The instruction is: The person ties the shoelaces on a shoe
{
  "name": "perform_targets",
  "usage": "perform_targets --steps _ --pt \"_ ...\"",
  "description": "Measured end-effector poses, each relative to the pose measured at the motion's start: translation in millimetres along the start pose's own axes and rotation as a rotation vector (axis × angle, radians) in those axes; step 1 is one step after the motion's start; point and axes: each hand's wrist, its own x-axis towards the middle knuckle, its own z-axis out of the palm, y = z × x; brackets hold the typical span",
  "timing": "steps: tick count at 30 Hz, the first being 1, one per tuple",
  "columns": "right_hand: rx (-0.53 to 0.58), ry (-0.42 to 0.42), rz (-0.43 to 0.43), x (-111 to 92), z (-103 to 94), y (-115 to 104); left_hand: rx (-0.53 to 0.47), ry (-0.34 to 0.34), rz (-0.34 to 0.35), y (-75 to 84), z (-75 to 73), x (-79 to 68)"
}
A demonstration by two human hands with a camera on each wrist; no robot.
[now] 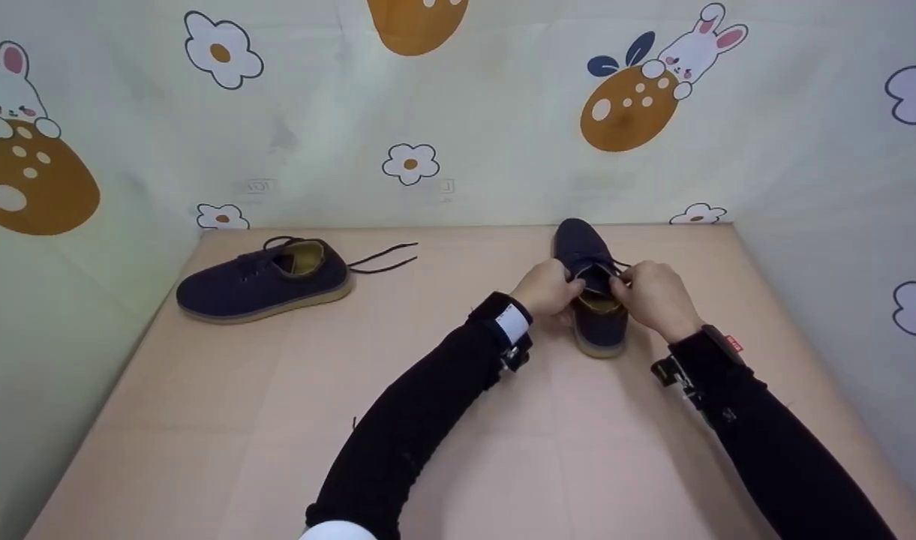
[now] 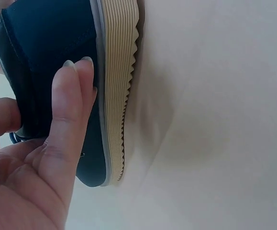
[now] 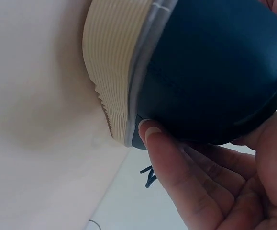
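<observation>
A dark blue lace-up shoe (image 1: 602,330) with a ribbed cream sole (image 2: 116,72) stands at the back right of the table, toe toward the back wall. My left hand (image 1: 545,289) pinches the left edge of its opening, thumb at the rim and fingers along the outer side (image 2: 57,28). On the opposite edge, my right hand (image 1: 659,298) grips in the same way, with fingertips low on the shoe's side (image 3: 210,72). Part of a dark lace (image 3: 150,177) shows beyond the right fingers. The tan lining is partly visible between both hands.
A matching shoe (image 1: 236,292) rests at the back left, toe to the left, its loose lace ends (image 1: 386,268) trailing right behind the heel. A light tabletop (image 1: 277,420) carries both shoes. Patterned cloth (image 1: 495,97) with flowers and rabbits rises behind and at the sides.
</observation>
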Motion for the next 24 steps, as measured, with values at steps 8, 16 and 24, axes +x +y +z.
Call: perform_targets --steps 8,16,24 --pt "0.034 0.009 0.004 -4.1 -9.8 -2.5 -0.097 -0.037 0.008 -9.8 -9.7 -8.7" --pt "0.132 0.197 -0.034 -5.8 -35.1 -33.0 -0.271 0.034 -0.081 -41.9 -90.9 -41.7" --pt "0.222 0.202 -0.051 -18.2 -34.5 -66.5 -0.388 0.37 -0.236 -113.9 -195.9 -114.1"
